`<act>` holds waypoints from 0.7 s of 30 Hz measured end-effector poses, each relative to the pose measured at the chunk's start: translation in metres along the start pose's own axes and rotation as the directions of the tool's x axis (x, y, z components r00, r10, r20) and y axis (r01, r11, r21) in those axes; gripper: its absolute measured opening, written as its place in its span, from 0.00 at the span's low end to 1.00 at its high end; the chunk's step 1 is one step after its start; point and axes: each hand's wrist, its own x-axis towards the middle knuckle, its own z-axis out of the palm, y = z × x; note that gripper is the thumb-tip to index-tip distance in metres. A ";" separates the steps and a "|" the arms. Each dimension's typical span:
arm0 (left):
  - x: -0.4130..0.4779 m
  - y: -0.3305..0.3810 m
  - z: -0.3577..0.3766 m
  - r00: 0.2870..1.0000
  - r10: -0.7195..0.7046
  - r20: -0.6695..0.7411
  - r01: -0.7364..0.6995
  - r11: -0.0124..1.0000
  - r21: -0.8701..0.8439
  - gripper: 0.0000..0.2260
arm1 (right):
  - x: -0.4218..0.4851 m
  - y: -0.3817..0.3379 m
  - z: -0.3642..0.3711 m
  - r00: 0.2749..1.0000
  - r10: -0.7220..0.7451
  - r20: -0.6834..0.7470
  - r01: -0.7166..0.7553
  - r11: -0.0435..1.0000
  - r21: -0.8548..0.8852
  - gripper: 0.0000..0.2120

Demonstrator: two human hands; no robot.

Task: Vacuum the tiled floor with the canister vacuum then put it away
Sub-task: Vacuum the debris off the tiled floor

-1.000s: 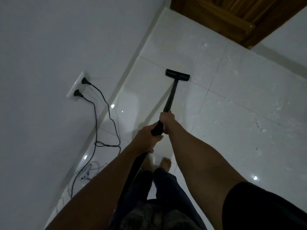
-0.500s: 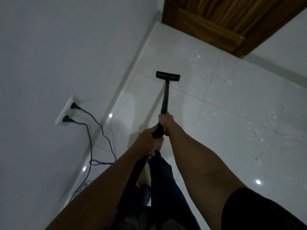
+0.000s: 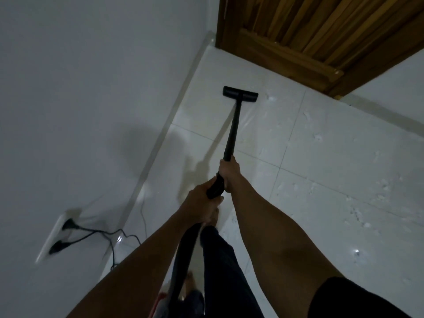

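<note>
At the left, two dark plugs are seated in the wall socket (image 3: 56, 237), and their cords (image 3: 110, 235) are trailed down onto the tiled floor (image 3: 332, 157) beside the skirting. Should the hose (image 3: 183, 255) or a foot be caught in that slack, a plug could be pulled out; if one of them feeds the vacuum, suction would be lost. The hose end is wrapped by the left grip (image 3: 202, 203), its fingers curled around it. The wand (image 3: 232, 131) is clasped just ahead by the right grip (image 3: 229, 173), likewise closed around the tube. A bare foot (image 3: 214, 216) is placed just beneath the hands and could be struck on a backward pull. The floor head (image 3: 240, 94) is laid flat on the tile, near the skirting and short of the wooden door (image 3: 309, 31). If it were pushed on hard, the door's bottom rail could be knocked. The canister itself cannot be made out. The forward stroke is limited by the corner of wall and door. To the right, pale flecks (image 3: 358, 214) are scattered over the tiles, apparently not yet collected.
</note>
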 end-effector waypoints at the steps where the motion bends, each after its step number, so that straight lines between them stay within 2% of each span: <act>1: 0.011 0.005 0.000 1.000 0.010 0.000 -0.010 1.000 -0.008 0.24 | 0.010 -0.007 -0.002 1.000 -0.006 -0.005 0.006 1.000 -0.017 0.25; 5: 0.056 0.012 0.003 1.000 0.023 0.005 -0.023 1.000 0.000 0.28 | 0.049 -0.029 -0.009 1.000 -0.008 -0.001 0.008 0.999 -0.044 0.24; 13: 0.106 0.019 -0.002 0.995 0.057 -0.076 -0.059 0.998 -0.021 0.29 | 0.095 -0.065 -0.002 0.999 -0.029 0.014 0.030 0.994 -0.108 0.28; 21: 0.119 0.032 -0.026 0.989 0.072 -0.131 -0.075 0.997 -0.018 0.27 | 0.106 -0.100 0.019 0.985 -0.054 0.163 0.068 0.994 -0.080 0.26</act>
